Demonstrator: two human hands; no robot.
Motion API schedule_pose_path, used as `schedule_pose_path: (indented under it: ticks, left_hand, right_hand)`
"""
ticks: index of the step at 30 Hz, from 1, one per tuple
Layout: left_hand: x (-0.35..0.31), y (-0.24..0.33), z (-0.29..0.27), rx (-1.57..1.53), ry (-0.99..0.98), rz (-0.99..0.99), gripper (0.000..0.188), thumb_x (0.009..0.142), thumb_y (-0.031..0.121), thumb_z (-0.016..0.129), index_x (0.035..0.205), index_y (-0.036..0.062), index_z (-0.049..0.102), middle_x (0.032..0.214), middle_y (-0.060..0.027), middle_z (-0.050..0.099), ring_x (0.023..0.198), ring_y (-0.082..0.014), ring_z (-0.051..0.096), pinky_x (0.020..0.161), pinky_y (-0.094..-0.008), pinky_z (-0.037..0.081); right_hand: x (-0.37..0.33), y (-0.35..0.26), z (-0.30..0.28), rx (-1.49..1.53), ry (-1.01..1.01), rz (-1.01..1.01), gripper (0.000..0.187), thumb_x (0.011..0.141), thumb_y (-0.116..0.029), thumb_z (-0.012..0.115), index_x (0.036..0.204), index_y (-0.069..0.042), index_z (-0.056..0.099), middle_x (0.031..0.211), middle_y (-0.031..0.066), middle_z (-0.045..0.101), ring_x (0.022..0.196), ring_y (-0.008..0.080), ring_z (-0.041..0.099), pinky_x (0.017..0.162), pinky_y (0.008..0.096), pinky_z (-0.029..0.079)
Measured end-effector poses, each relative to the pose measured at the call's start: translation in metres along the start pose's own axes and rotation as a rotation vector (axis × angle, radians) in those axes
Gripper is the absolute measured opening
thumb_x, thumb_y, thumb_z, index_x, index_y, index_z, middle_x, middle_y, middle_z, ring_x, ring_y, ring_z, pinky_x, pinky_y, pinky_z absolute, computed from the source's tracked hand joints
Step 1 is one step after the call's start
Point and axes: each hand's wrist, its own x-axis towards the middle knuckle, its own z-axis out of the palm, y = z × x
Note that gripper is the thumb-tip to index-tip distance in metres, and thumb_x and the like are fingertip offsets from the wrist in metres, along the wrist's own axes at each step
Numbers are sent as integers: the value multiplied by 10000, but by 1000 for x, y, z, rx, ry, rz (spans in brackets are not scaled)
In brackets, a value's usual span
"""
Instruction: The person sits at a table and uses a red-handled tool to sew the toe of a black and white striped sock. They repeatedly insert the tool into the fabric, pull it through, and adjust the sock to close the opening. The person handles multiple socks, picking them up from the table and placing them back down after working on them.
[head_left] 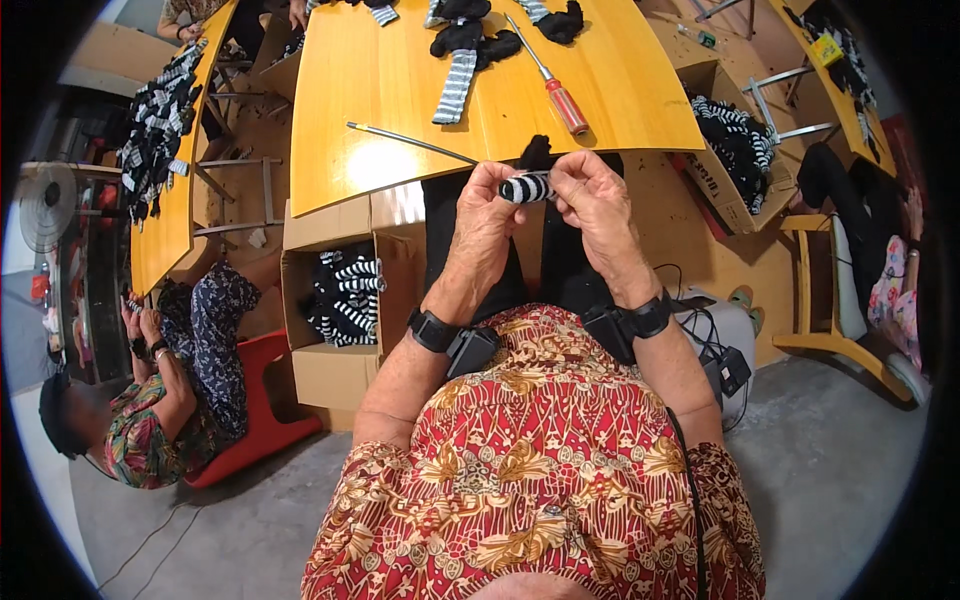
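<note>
Left hand [485,195] and right hand [593,195], fingers pinched together, hold 1 striped knit piece [525,188] beside the near edge of the glossy yellow worktop [365,75], which bears a slender rod [410,143] and red-handled screwdriver [566,105].

The left hand [484,203] and right hand [594,197] pinch a striped knitted piece [526,188] beside the near edge of the yellow counter [625,90]. A red-handled screwdriver [564,100], a thin rod [410,143] and more striped knitwear [456,85] lie on it.
</note>
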Motion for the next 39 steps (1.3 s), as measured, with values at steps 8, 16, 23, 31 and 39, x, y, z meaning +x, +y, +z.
schedule_pose_path:
  ticks: [8, 16, 23, 31, 39]
  left_hand:
    - [-1, -3, 5, -427, -279, -103, 107, 938, 95, 603, 999, 110, 516, 867, 13, 584, 545, -28, 410, 514, -172, 335]
    - [-2, -4, -2, -249, -241, -119, 152, 914, 110, 649, 1002, 113, 525, 862, 11, 584, 557, -37, 422, 514, -171, 338]
    - [0, 2, 0, 21, -86, -24, 119, 902, 92, 652, 958, 114, 550, 878, 36, 584, 728, -37, 523, 650, -180, 439]
    - [-3, 3, 13, 80, 14, 93, 134, 891, 67, 651, 943, 115, 538, 894, 51, 570, 783, -37, 541, 725, -191, 448]
    - [8, -13, 0, -72, -16, 93, 219, 844, 5, 651, 975, 124, 522, 938, 41, 580, 826, -51, 524, 699, -218, 404]
  right_hand:
    - [7, 1, 6, 179, 18, -1, 55, 927, -112, 612, 888, -84, 586, 743, -61, 568, 619, -1, 480, 526, 167, 361]
    - [10, 12, -12, 259, -120, 106, 94, 921, -150, 638, 961, -79, 590, 813, -34, 612, 652, 14, 518, 560, 171, 403]
    - [6, 3, -14, 155, -188, 122, 62, 922, -131, 633, 930, -79, 599, 788, -44, 583, 661, 13, 488, 582, 183, 396]
    - [2, 2, 3, -287, 39, -294, 138, 926, -117, 624, 842, -24, 564, 732, -44, 534, 711, 50, 492, 649, 232, 426]
    - [7, 11, 2, 6, 12, -126, 126, 930, -127, 628, 831, -73, 572, 739, -71, 523, 648, -3, 427, 556, 171, 361]
